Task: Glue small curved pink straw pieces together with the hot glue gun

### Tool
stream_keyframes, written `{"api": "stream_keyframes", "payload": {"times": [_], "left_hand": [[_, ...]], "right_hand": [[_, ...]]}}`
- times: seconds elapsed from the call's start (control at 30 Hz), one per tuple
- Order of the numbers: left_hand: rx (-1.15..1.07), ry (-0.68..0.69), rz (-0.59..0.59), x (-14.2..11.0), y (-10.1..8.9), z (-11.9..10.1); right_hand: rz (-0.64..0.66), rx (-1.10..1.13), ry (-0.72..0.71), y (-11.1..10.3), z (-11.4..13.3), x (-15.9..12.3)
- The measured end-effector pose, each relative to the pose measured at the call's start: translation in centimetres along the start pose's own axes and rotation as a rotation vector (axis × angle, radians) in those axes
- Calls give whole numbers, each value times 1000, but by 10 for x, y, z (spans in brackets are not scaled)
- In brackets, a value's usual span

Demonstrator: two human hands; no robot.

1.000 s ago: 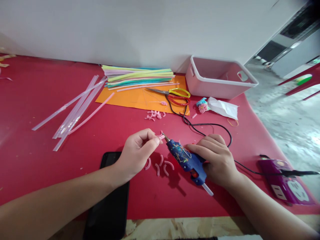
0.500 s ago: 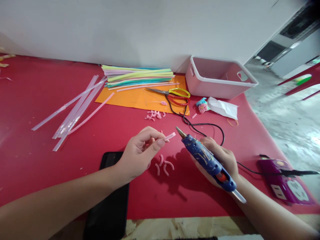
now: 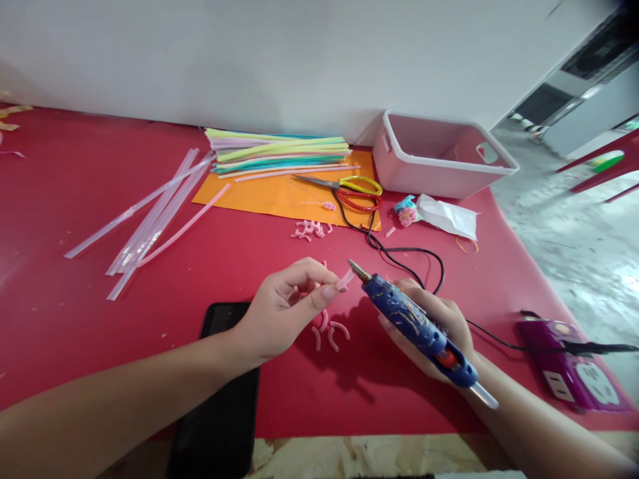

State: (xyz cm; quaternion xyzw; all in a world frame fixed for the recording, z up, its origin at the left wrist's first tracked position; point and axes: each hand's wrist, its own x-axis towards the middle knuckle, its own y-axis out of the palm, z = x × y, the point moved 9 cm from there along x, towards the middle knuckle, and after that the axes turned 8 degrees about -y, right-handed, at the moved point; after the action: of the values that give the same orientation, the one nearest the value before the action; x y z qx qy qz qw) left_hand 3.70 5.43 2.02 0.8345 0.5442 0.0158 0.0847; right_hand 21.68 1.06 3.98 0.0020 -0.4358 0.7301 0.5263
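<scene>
Between thumb and fingers, my left hand (image 3: 287, 309) pinches a short piece of pink pipe cleaner (image 3: 345, 279). My right hand (image 3: 442, 322) is wrapped round a blue hot glue gun (image 3: 409, 319), a clear glue stick poking out of its back end. The metal nozzle is right by the free end of the pink piece; whether they touch I cannot tell. Several curved pink pieces (image 3: 339, 330) lie on the red table (image 3: 299, 399) below my left hand, and a small heap of pink bits (image 3: 310, 229) lies farther back.
Glue sticks (image 3: 154, 226) lie at left, a black phone (image 3: 219, 399) under my left forearm. Coloured pipe cleaners (image 3: 279, 153) and scissors (image 3: 344, 188) rest on orange card (image 3: 239, 196). A pink bin (image 3: 439, 173) stands back right; a black cord (image 3: 414, 250) and purple power strip (image 3: 569, 366) are at right.
The glue gun's nozzle has come slightly left, closer to the pink piece. The piece in my left hand has tilted more upward. Both hands keep their hold.
</scene>
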Motion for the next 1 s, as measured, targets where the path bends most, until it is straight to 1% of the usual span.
{"api": "stream_keyframes", "payload": {"times": [0.13,0.23,0.37,0.57,0.73,0.77,0.9,1.0], "left_hand": [[-15,-9,48,-2,4,0],[-5,20,85,-2,7,-2],[6,57,94,-2,8,-3],[-25,40,124,-1,10,1],[13,67,124,-1,9,-1],[21,72,122,-1,9,-2],[35,89,121,0,9,-3],[37,93,118,0,8,-4]], "right_hand": [[14,17,-60,1,4,3],[15,18,-69,1,5,6],[1,37,-99,0,8,8],[24,67,-18,1,3,4],[-57,44,14,-5,4,0],[-57,31,33,-5,4,0],[-3,-8,127,-4,-1,-2],[6,-5,134,-5,0,-1]]}}
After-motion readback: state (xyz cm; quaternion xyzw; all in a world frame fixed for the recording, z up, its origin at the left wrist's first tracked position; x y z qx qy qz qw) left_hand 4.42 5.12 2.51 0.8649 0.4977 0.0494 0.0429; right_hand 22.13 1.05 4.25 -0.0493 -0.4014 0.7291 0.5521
